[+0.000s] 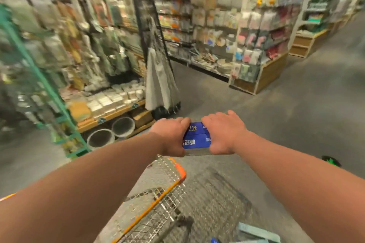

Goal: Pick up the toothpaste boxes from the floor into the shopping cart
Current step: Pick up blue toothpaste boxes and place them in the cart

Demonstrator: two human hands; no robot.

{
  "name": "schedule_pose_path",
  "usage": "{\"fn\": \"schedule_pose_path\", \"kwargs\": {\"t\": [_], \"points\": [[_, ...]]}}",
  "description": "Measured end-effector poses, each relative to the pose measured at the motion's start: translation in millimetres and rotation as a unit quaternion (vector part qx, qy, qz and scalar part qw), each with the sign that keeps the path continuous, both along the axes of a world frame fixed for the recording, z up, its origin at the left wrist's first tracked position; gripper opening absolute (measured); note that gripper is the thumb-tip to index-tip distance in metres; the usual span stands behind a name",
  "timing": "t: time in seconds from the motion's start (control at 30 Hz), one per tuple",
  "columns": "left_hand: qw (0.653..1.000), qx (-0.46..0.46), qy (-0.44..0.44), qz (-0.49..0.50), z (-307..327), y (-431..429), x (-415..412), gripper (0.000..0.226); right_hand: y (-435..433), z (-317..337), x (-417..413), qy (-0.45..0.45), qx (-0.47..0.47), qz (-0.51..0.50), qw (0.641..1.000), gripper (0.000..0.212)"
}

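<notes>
Blue cardboard toothpaste boxes (pixel 197 138) with white and yellow lettering are held as one stack in the air, clear of the grey concrete floor (pixel 296 114). A seam runs across the visible blue face; the exact number of boxes cannot be told.

The left hand (pixel 169 136) grips the left end of the stack, with its fingers curled over the far side and the thumb on the near side. The right hand (pixel 223 134) grips the right end in the same manner. Both forearms are bare and extend forward from the lower corners of the view.

The stack sits above the front corner of the silver wire-mesh shopping cart (pixel 158 203), which has orange plastic trim along its rim. Whether the stack is over the basket or just beyond its front edge cannot be told. A pale blue rectangular box (pixel 256 231) lies in the cart near the lower edge of the view.

To the left, wooden store shelves (pixel 110 116) carry hanging packets and stacked white packs. Two round grey basins (pixel 100 139) stand on the floor below them. A grey cloth (pixel 160 81) hangs at the end of this unit. A second shelf unit (pixel 272 73) with packaged goods stands well apart, across the aisle. A small green object (pixel 330 161) lies on the floor at the right. Motion blur obscures finer detail.
</notes>
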State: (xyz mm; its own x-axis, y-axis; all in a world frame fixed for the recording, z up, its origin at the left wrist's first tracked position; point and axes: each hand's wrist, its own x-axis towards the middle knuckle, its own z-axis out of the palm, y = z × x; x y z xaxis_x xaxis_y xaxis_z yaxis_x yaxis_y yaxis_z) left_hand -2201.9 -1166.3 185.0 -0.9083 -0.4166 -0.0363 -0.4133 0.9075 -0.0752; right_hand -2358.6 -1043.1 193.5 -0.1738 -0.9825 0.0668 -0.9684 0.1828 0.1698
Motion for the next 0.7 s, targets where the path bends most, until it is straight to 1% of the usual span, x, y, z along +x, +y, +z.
{"fn": "schedule_pose_path", "kwargs": {"t": [0.17, 0.3, 0.37, 0.5, 0.63, 0.7], "points": [[0.997, 0.008, -0.040, 0.064, -1, -56, 97, 0.081, -70, -11, 86, -0.024, -0.013, 0.057, 0.998, 0.040], [0.994, 0.027, -0.045, 0.096, -28, -111, 170, 0.068, -134, -42, 153, -0.045, 0.007, 0.070, 0.997, 0.045], [0.993, 0.023, -0.052, 0.102, -52, -144, 206, 0.068, -168, -65, 189, -0.052, 0.023, 0.064, 0.996, 0.049], [0.989, 0.046, -0.088, 0.106, -110, -206, 282, 0.062, -229, -127, 273, -0.077, 0.079, 0.049, 0.993, 0.055], [0.982, 0.073, -0.146, 0.097, -174, -255, 338, 0.076, -267, -199, 339, -0.123, 0.146, 0.021, 0.981, 0.064], [0.977, 0.088, -0.174, 0.092, -217, -274, 355, 0.078, -281, -240, 362, -0.143, 0.168, 0.004, 0.975, 0.067]]}}
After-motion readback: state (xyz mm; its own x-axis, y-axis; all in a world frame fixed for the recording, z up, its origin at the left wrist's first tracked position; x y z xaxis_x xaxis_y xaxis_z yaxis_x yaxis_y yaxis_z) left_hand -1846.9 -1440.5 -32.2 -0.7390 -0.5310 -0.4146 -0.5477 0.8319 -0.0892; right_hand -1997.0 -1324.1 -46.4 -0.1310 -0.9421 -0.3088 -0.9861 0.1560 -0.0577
